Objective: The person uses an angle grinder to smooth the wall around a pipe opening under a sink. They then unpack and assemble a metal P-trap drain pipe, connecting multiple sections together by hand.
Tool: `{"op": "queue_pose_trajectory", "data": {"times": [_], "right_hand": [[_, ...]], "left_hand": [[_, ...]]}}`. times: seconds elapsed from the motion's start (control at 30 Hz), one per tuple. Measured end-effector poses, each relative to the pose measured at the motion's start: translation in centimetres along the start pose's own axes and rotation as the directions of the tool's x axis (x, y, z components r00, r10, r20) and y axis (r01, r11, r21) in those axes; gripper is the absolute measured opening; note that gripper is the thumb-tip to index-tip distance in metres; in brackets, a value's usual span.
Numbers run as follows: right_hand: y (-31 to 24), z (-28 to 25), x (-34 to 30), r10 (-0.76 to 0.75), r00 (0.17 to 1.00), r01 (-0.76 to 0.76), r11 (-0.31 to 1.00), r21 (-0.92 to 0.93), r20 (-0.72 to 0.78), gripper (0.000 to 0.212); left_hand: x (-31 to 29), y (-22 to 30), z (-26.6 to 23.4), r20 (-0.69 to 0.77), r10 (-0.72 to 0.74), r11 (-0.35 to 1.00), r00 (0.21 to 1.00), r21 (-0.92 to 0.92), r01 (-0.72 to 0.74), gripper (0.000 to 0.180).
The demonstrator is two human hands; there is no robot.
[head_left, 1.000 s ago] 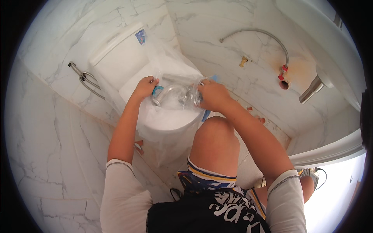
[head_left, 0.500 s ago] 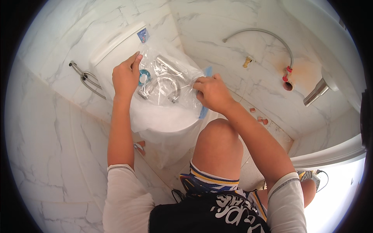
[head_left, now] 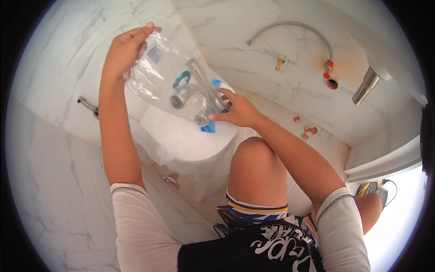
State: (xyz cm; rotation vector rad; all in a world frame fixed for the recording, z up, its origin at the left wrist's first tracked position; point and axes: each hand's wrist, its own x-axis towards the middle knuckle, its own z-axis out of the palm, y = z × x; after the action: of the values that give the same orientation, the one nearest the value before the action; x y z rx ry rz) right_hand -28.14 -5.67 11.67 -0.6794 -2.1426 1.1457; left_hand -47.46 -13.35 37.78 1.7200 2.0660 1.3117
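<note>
Pale, grey-veined wall tiles (head_left: 45, 149) fill the left side, with a metal fitting (head_left: 88, 105) standing out from them. The person's left hand (head_left: 129, 52) is raised, its thumb and fingers clamped on the upper left edge of a clear plastic bag (head_left: 147, 86). The bag hangs tilted between both hands, above a white toilet (head_left: 195, 147) loosely draped in translucent sheeting (head_left: 158, 147). On the floor left of the toilet's base lie some reddish fragments (head_left: 173, 181). Inside the bag, a teal ring (head_left: 181, 80) sits near the middle, left of a straight metal tube (head_left: 198, 70); a curved metal pipe (head_left: 192, 95) lies below the ring, its open ends toward the person. Blue patches (head_left: 208, 127) show at the bag's lower right; whether they belong to it cannot be told. There the right hand (head_left: 238, 109) is closed on the bag's lower right side, thumb low near a pipe end and fingers above. The person's bare knee (head_left: 256, 165) rises below it. Farther right, a brass fitting (head_left: 279, 64) juts from the wall under a braided hose (head_left: 299, 25), which arcs down to a red connector (head_left: 328, 70) just above a round pipe opening (head_left: 332, 84). More reddish pieces (head_left: 310, 130) are on the floor beneath. A shiny metal pipe stub (head_left: 366, 86) slants down beside them, under a white basin (head_left: 385, 27).
</note>
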Motion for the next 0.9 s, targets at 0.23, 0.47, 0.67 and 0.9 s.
{"op": "queue_pose_trajectory", "data": {"times": [0.23, 0.47, 0.67, 0.9], "right_hand": [[-1.4, 0.4, 0.5, 0.031, 0.998, -0.015, 0.956, -0.294, 0.051, 0.102], [-1.9, 0.4, 1.3, -0.036, 0.996, 0.070, 0.877, -0.476, 0.082, 0.094], [-2.5, 0.8, 0.9, -0.397, 0.866, 0.501, 0.670, -0.548, 0.305, 0.074], [-2.9, 0.6, 1.2, -0.095, 0.939, 0.265, 0.814, -0.517, 0.331, 0.045]], "left_hand": [[4.1, -0.7, -4.0, -0.092, -0.007, 0.988, 0.996, 0.155, 0.021, 0.042], [7.8, -1.3, -12.8, -0.243, 0.112, 0.990, 0.964, 0.105, -0.089, 0.045], [7.5, -10.4, -17.7, -0.486, 0.211, 0.852, 0.848, 0.516, 0.084, 0.051], [0.5, -26.9, -13.1, -0.346, -0.309, 0.606, 0.886, 0.646, 0.464, 0.035]]}}
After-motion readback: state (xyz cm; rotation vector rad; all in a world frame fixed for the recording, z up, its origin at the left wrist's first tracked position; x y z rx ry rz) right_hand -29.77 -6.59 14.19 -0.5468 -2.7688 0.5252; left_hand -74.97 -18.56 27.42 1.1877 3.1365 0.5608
